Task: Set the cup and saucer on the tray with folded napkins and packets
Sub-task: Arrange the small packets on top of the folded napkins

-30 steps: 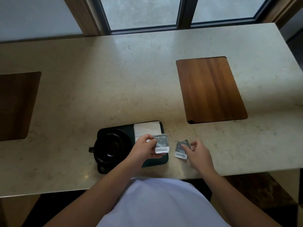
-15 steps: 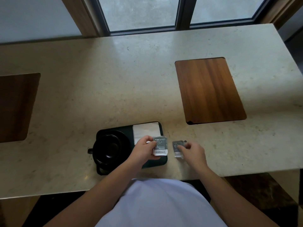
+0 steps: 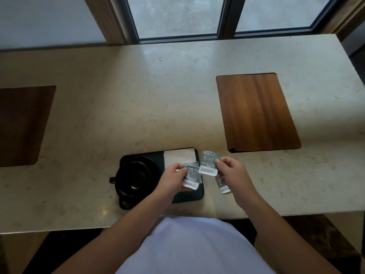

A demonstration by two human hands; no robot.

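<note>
- Right hand has lifted a packet off the counter and pinches it beside the tray; another lies beneath it.
- Left hand still pinches packets over the napkin.
- Cup sits on the tray, so only packets remain, I judge.

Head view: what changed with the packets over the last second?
The right hand lifted a grey foil packet off the beige stone counter toward the black tray, with another packet beneath it. The left hand keeps its grip on its packets. Black cup and white napkin unchanged.
</note>
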